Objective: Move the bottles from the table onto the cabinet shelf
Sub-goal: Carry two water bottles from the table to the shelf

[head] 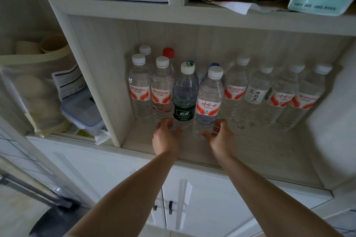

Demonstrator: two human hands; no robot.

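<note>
Several clear water bottles stand upright on the cabinet shelf [250, 152]. My left hand [165, 136] wraps its fingers round the base of the green-labelled bottle [184, 98]. My right hand [219, 136] curls round the base of the red-and-white-labelled bottle [209, 100] beside it. Both bottles stand on the shelf in front of the others. Left of them are two white-capped bottles [139, 86] with a red-capped bottle [168, 53] behind. A row of several more bottles [279, 94] runs to the right.
The upper shelf [192, 8] holds papers, boxes and a teal packet just above the bottle tops. A left compartment holds a bag of cups [38, 90] and a plastic box [82, 113]. White cabinet doors [192, 208] lie below the shelf.
</note>
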